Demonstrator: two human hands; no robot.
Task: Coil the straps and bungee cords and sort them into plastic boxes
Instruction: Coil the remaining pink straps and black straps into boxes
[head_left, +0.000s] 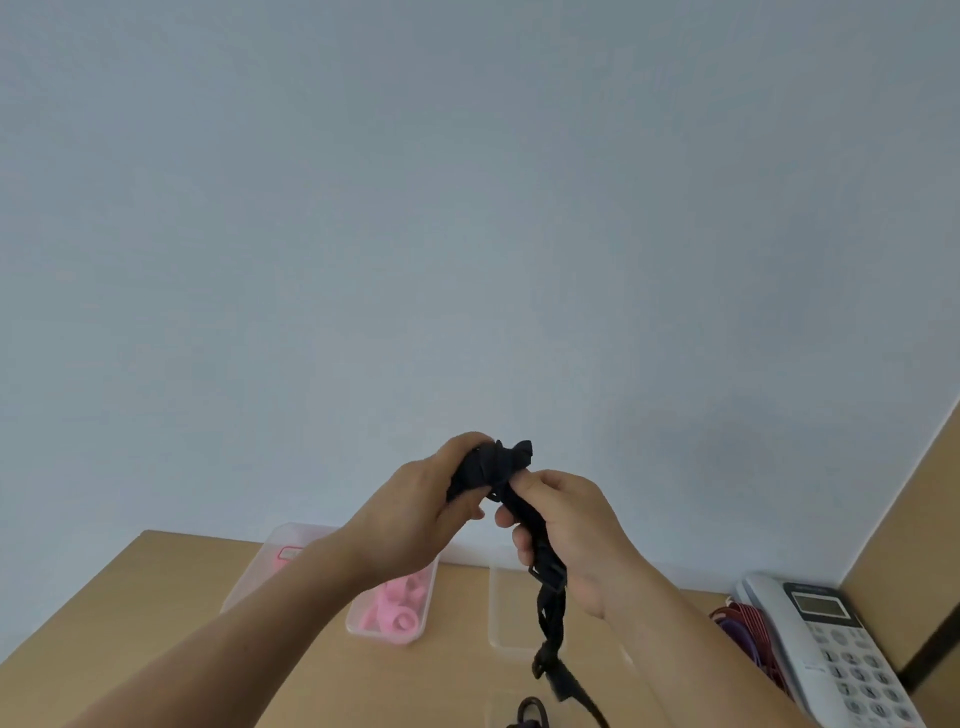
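Mid-coil. Gripping wound black strap (497, 461) in left hand (410, 514), pinching tail in right hand (569, 530). Next: wind hanging slack, then seemingly clear box (510, 613).

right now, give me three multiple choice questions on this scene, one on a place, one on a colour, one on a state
1. Where is the telephone?
A) at the right end of the table
B) at the left end
C) on the wall

2. What colour are the coils in the clear box at left?
A) green
B) pink
C) black

3. What state is the black strap in?
A) flat on the table
B) packed away
C) held up, partly bundled

Answers:
1 A, it sits by the table's right edge.
2 B, they show pink through the box wall.
3 C, the left hand grips the bundle and the right hand holds the hanging tail.
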